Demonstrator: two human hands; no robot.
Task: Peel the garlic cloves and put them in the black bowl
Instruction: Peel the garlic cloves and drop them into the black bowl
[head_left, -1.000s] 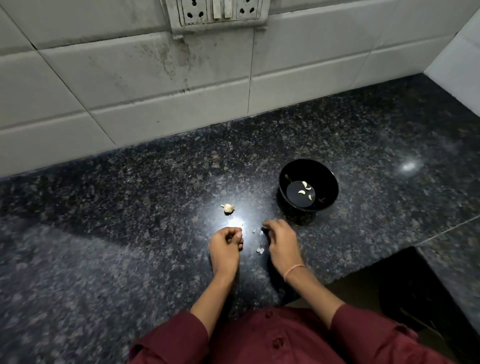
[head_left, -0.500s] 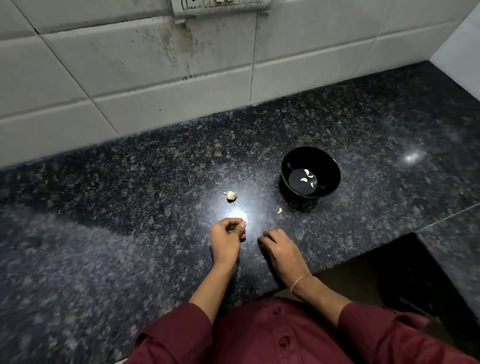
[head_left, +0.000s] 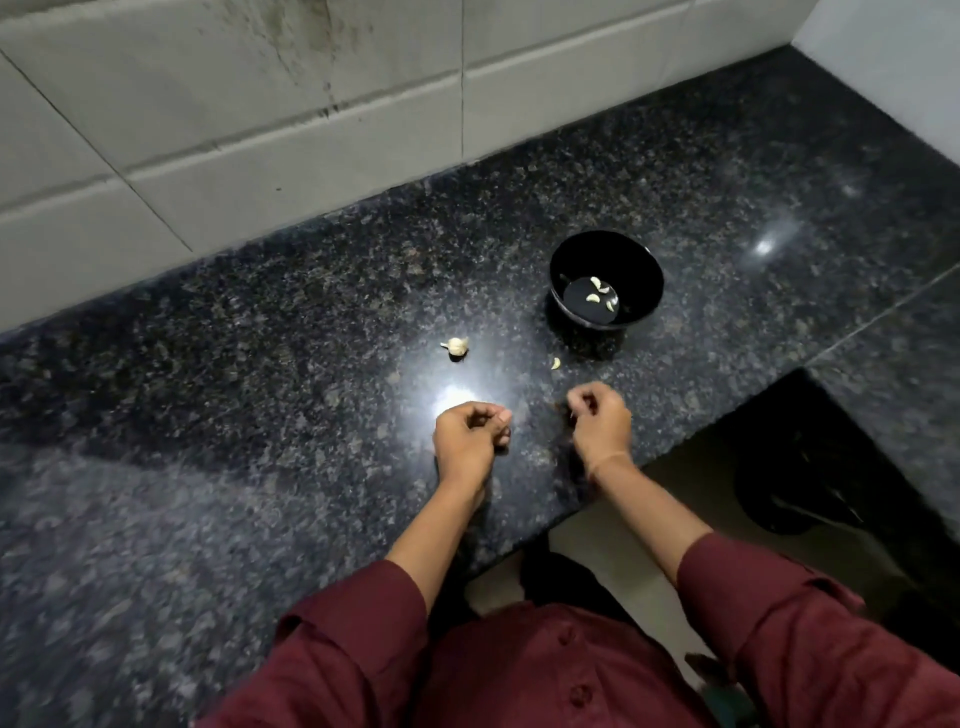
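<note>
**Left hand and right hand curled at near edge, one clove loose by bowl**

We see both hands low over the counter, close to its near edge, fingers curled in. The left hand is balled up with the thumb across the fingers. The right hand is bent at the fingertips, as if pinching. We cannot tell if either holds a clove or skin, since nothing shows between the fingers. We judge the curl fits peeling: a small piece kept tight in one hand while the other picks at it.

The black bowl sits far and right of the hands, apart from them, with about three peeled cloves in the bottom. We think it is parked close to keep drops short. One loose clove lies on the counter just beside the bowl's near left side, between the bowl and the right hand, touching neither. The garlic bulb remnant lies beyond the left hand, apart, likely the supply.
</note>
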